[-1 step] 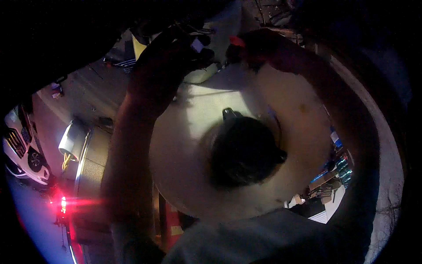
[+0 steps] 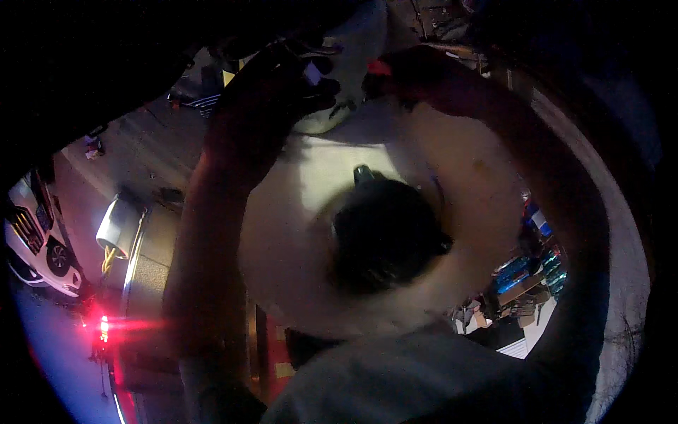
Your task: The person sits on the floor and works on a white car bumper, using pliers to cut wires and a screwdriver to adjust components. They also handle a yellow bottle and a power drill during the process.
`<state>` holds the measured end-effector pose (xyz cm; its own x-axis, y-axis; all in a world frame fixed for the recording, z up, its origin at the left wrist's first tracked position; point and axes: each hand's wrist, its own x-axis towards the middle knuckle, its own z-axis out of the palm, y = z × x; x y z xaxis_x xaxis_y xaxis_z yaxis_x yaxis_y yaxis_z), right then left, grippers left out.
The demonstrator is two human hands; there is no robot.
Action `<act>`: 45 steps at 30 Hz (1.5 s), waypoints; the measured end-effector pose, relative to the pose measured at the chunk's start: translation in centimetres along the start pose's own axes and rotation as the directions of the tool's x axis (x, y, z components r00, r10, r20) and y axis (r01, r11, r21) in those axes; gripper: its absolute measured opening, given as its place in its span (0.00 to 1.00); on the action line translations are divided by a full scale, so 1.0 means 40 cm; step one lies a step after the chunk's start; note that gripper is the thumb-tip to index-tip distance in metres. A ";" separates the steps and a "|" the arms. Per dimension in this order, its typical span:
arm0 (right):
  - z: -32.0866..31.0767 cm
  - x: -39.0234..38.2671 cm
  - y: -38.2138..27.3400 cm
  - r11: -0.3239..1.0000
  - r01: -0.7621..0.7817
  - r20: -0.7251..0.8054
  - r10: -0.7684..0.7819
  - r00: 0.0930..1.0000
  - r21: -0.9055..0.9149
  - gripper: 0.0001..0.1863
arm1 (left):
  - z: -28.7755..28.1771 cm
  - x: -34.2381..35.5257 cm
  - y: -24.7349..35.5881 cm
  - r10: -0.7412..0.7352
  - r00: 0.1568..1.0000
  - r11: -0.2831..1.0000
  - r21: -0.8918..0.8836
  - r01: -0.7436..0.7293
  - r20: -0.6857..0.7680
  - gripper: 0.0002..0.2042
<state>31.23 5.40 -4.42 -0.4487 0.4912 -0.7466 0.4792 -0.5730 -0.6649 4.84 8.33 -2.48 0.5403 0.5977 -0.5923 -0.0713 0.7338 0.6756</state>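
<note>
At the far side, the left hand (image 2: pixel 300 88) curls its fingers around a small pale piece (image 2: pixel 313 73); how firmly, I cannot tell. The right hand (image 2: pixel 413 76) is bent beside a small red patch (image 2: pixel 379 67); its finger spacing is too dark to tell. Nearer lies a dark rounded object (image 2: pixel 387 237).

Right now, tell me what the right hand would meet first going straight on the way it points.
Most likely the left hand, across a gap: the right hand points leftward toward it. The view is dark and depth unclear, so it might miss.
</note>
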 end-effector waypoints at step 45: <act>0.303 -0.571 0.484 0.896 -0.290 -0.140 0.257 0.956 -0.336 0.47 | 0.296 -0.329 -0.590 -0.213 0.975 0.092 0.995 -0.035 0.054 0.13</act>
<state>41.58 -24.86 0.03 -0.2005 0.4140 -0.8879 0.8130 -0.4353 -0.3866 9.33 -20.68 -5.45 0.5872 0.4092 -0.6984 0.8092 -0.2741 0.5197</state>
